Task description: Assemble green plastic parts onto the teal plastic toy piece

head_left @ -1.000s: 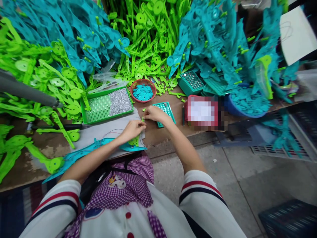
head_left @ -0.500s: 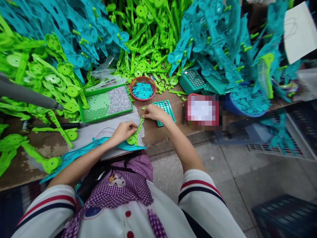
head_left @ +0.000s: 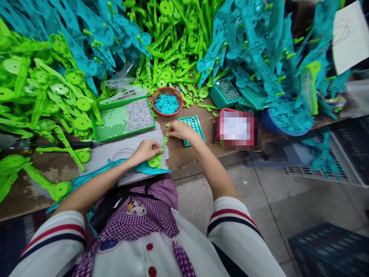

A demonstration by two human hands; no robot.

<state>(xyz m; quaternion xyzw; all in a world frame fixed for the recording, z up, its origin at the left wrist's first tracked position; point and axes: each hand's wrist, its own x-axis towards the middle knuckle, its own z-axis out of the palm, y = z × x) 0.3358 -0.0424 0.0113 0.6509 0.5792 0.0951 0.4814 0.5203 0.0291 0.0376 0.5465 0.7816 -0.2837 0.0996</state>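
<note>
Strip (head_left: 165, 142) — partly hidden by fingers (head_left: 173, 130)

Between the left hand (head_left: 147, 150) and right hand (head_left: 177, 130), the slim green part (head_left: 165, 141) looks like smooth plastic. Beneath the left hand lies matt grey cloth (head_left: 98, 157); beyond it, shiny metallic-looking pieces (head_left: 140, 115) sit in a plastic tray (head_left: 113, 123). Below the right hand, the bench (head_left: 183, 157) looks matt and wood-like.

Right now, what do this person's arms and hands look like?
The short white sleeves have a red stripe, then navy further up. The forearms are bare. The left hand and right hand have no gloves, and no wristwear shows.
</note>
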